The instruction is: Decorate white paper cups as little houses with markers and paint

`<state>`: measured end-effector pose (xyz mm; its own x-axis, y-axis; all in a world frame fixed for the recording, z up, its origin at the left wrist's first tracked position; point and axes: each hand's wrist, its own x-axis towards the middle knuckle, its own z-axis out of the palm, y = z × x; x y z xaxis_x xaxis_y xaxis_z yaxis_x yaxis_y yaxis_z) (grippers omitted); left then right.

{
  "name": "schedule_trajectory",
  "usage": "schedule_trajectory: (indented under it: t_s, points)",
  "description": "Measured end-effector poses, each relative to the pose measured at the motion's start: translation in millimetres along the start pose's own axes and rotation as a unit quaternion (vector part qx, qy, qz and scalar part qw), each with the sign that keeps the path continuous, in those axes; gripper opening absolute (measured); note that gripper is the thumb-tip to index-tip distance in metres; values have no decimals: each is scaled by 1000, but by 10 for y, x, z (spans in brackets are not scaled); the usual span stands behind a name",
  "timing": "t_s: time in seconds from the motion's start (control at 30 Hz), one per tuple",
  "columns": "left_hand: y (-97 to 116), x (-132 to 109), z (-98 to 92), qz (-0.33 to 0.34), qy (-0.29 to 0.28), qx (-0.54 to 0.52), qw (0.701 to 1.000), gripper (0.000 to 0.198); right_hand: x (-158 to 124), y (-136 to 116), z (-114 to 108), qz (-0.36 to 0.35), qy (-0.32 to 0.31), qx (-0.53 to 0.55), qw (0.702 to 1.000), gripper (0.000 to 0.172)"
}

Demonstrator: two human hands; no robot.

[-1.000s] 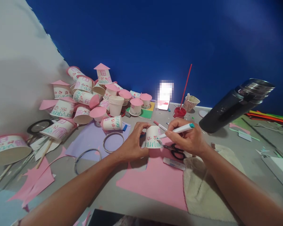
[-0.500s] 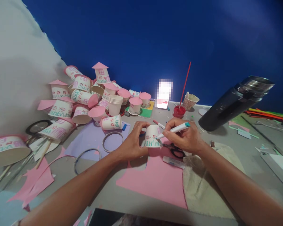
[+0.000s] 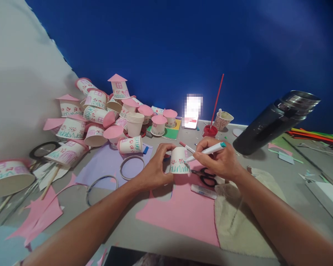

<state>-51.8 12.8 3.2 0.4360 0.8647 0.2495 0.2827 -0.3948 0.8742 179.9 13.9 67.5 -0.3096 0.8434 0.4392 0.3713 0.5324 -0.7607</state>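
An upside-down white paper cup (image 3: 178,159) bears red flower marks, a green zigzag along its rim and a pink shape at its right. Around its left side, my left hand (image 3: 158,166) holds it with thumb and fingers. My right hand (image 3: 217,157) grips a white marker with a green end (image 3: 209,150), its tip at the cup's drawn side. Beneath and in front of the cup lies pink paper (image 3: 183,214). Black-handled scissors (image 3: 208,179) and a glue tube (image 3: 203,191) are just below my right hand.
Decorated cups with pink cone roofs (image 3: 96,111) are piled at the left, beside stacked plain cups (image 3: 134,124). Two rings (image 3: 132,157) lie near my left forearm. Behind stand a lit phone (image 3: 192,112) and red paint pot (image 3: 209,130); a dark flask (image 3: 272,123) leans right.
The marker has tilted slightly and my right hand has shifted a little. My left hand keeps its hold on the cup. The whole view has moved slightly.
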Motion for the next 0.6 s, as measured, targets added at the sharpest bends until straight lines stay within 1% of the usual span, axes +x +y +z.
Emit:
schedule_trajectory:
  t_s: [0.1,0.3,0.37,0.43,0.53,0.6]
  points:
    - [-4,-2,1,2,-3,-8,1000,66,0,11,-13,-9,0,2,1000,14]
    - [15,6,6,10,-11,-34,999,68,-21,72,-82,5,52,3,999,18]
    - [27,4,5,16,-9,-41,999,69,-31,129,-85,2,72,19,997,20]
    - [27,0,4,5,-9,-60,998,70,-36,199,-75,0,86,55,995,18]
    - [3,-2,5,-21,2,-109,994,75,-19,285,-66,-10,76,97,992,27]
    - [-16,7,6,-24,17,-151,988,77,10,305,-78,-22,44,64,997,27]
